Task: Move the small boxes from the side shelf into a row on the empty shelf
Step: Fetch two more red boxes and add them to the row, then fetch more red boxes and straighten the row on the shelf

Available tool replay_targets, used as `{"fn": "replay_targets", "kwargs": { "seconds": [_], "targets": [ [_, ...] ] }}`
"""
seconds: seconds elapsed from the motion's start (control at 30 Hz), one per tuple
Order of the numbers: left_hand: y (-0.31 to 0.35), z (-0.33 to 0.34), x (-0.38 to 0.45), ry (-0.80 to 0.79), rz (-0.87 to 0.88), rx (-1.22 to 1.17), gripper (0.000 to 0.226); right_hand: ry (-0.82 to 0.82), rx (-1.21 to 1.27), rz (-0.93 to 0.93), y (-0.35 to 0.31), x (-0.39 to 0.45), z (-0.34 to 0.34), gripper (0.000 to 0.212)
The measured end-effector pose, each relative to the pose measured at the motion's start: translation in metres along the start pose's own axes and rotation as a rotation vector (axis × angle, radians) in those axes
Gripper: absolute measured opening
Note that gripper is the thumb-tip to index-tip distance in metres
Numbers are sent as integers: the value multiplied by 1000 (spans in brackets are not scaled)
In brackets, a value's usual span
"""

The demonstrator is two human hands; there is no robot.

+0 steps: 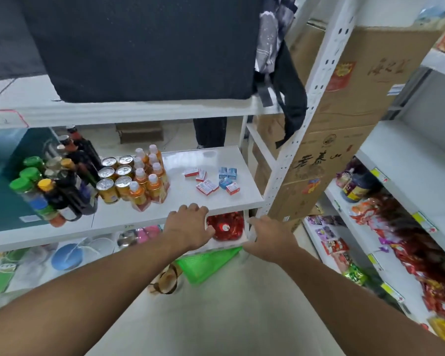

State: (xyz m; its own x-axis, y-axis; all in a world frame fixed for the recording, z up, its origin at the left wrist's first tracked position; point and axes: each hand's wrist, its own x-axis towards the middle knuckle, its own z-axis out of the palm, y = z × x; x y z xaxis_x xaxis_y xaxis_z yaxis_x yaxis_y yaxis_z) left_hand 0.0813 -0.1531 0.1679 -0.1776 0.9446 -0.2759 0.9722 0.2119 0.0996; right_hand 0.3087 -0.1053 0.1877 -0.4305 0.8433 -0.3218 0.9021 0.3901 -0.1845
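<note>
The small boxes (pixel 212 179) lie in a loose cluster on the right part of the white shelf (pixel 190 201), red-and-white ones to the left and front, blue ones to the right and back. They sit at mixed angles, some touching, not in a line. Bare shelf surface shows behind the cluster and between it and the front edge.

The left hand (pixel 188 226) reaches forward with the arm extended and rests on the shelf's front lip, its fingers curled over the edge, in front of the cluster and a little to its left. It holds none of the boxes. The right hand (pixel 267 236) is stretched out lower, near the shelf's right front corner and just beside the white perforated upright (pixel 306 119); its fingers lie fairly straight and carry nothing. Both hands are apart from the boxes.

Left of the cluster stand orange bottles (pixel 149 181) with white caps, then gold-topped cans (pixel 116 181), then dark bottles and green-lidded jars (pixel 49 186), which fill the shelf's left half. Under the shelf, between the hands, lies a red wrapped item (pixel 225 226). Cardboard cartons (pixel 344 124) are stacked behind the upright, and a side shelf (pixel 385 176) at right holds packaged snacks.
</note>
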Motion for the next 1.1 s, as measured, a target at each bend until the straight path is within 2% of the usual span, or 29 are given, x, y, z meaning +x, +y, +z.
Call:
{"fn": "replay_targets", "kwargs": {
  "seconds": [0.27,0.87,1.1],
  "targets": [
    [-58,11,32,-58,-31,8,62,-21,11,-27,-36,53,18,68],
    [-64,25,201,-111,-103,11,66,-112,95,-148,-11,265,29,67],
    [-85,56,268,-141,62,-27,74,-81,95,-146,-19,325,54,62]
  ]
}}
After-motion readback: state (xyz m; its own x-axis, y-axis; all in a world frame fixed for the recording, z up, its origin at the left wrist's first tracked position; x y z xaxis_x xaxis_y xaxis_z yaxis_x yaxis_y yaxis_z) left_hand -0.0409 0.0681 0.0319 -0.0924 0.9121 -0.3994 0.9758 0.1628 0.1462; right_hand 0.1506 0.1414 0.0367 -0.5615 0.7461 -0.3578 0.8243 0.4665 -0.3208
